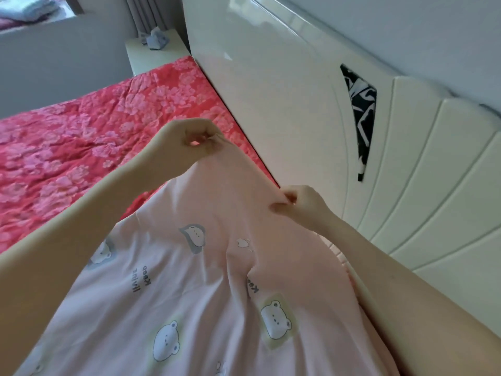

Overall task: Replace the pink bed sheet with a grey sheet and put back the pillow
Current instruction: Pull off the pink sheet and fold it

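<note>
— Both hands grip cloth: my left hand (199,139) pinches the upper edge of the pink sheet (217,280) between thumb and fingers; my right hand (298,204) pinches the same edge, lower and close to the headboard (284,104).

— Position of the sheet?

— Held above the bed at its top edge, stretched between my two hands, and hanging toward me in long folds. Print: white bears and short dark lettering.

— Beneath it?

— Red quilted cover (81,147) with pink flowers, lying bare over the left of the bed, right up to the headboard.

— Surroundings?

— Glossy white headboard, ribbed panels at right, with a narrow black-and-white patterned inset (362,112). Beyond the bed's far corner, a pale nightstand (141,52) bears a small blue-grey object (156,40), too blurred to identify. Grey curtain (143,12) behind it; folded fabrics (27,9) on a ledge at upper left.
</note>
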Demonstrator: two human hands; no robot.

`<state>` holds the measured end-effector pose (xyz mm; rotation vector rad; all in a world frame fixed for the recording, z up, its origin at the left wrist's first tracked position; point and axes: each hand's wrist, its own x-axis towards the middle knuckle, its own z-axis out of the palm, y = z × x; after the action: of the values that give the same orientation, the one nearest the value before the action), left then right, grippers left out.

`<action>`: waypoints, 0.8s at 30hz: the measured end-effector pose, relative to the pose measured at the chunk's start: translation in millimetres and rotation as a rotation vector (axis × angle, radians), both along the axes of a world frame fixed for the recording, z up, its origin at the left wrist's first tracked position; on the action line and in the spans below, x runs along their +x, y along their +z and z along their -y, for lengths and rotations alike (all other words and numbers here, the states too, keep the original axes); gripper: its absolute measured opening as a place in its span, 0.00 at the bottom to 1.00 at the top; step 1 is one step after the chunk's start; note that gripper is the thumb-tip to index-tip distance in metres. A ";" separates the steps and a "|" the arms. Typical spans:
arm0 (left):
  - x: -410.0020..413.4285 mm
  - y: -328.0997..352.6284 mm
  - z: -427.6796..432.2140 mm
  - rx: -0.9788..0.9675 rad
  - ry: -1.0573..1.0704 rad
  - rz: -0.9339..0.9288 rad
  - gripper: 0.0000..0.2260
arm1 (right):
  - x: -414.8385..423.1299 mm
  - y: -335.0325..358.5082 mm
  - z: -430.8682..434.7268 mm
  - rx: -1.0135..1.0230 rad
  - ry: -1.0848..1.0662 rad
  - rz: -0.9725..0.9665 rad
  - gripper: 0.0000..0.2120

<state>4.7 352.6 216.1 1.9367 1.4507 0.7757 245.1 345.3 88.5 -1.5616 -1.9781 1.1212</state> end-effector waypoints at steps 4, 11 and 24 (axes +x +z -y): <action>-25.5 14.1 18.6 0.035 0.238 0.174 0.13 | 20.2 -4.1 31.6 0.024 -0.035 0.137 0.12; -51.6 11.7 21.7 0.007 0.669 0.367 0.10 | 21.1 6.8 108.7 0.203 -0.138 0.084 0.07; -30.1 -127.3 262.5 -0.602 1.064 0.657 0.18 | -108.7 5.4 237.5 -0.127 -0.046 -0.202 0.10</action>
<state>-25.4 90.1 88.8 0.3015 1.8965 1.0835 136.4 107.8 93.9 -1.4818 -1.7607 1.3522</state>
